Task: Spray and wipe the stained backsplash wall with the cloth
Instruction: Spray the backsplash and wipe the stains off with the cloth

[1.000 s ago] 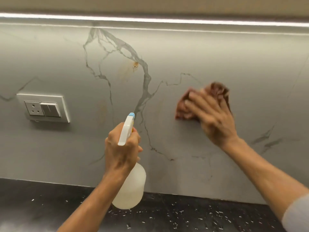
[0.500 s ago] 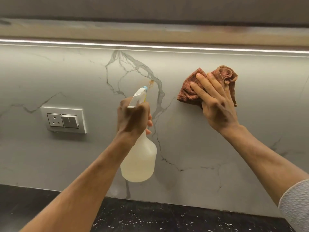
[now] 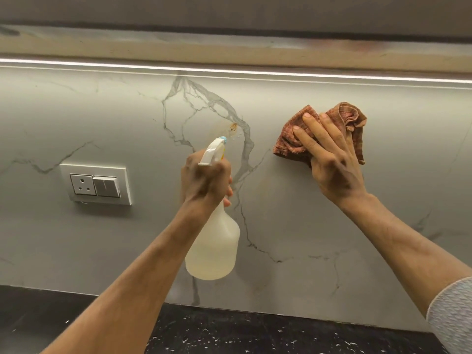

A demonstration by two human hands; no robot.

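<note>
The grey marbled backsplash wall fills the view, with a small brown stain on a vein above centre. My left hand grips a translucent white spray bottle by its neck. The blue-tipped nozzle points up at the stain, just below and left of it. My right hand presses a crumpled reddish-brown checked cloth flat against the wall, to the right of the stain and apart from it.
A white socket and switch plate sits on the wall at the left. A lit strip runs under the cabinet above. The black speckled counter lies along the bottom edge.
My left hand has raised the spray bottle up towards the stain. My right hand has slid the cloth upward on the wall. The view has tilted upward.
</note>
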